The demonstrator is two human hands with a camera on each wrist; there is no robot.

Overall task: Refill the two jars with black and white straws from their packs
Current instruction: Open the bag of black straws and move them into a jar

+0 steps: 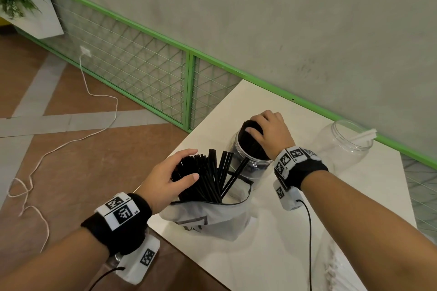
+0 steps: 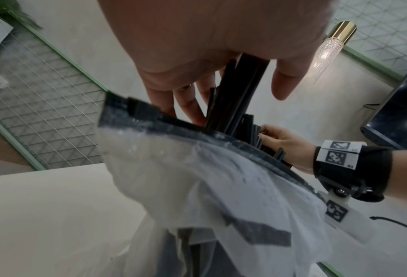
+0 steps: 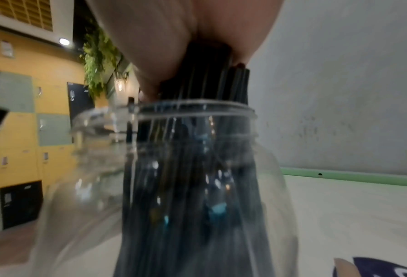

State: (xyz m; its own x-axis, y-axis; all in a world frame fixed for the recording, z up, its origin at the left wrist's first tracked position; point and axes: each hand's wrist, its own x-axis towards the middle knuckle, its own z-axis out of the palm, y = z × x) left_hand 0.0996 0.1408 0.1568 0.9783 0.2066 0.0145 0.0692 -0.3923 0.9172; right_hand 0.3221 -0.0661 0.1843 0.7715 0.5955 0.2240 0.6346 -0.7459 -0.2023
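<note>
A clear plastic jar point(image 1: 250, 160) stands on the white tabletop point(image 1: 272, 255), and everything else is placed from it. The right hand point(image 1: 272, 132) sits on top of a thick bundle of black straws point(image 1: 250, 142) standing in this jar, fingers curled over the straw tips; the right wrist view shows the palm and thumb closed on the bundle just above the jar's rim, though blur hides the fingertips. Just in front of the jar, nearer the person, a crumpled translucent white plastic pack point(image 1: 212, 217) lies with its dark-edged mouth towards the jar. Loose black straws point(image 1: 212, 177) fan out of it, a few tips leaning at the jar's wall. The left hand point(image 1: 170, 177) wraps around these straws at the pack's mouth, thumb on one side and fingers on the other; the straws' lower ends are hidden inside the pack. To the right of the jar, near the wall, a second clear jar point(image 1: 343, 146) holds a few white straws point(image 1: 364, 136); its base is hard to make out against the tabletop.
</note>
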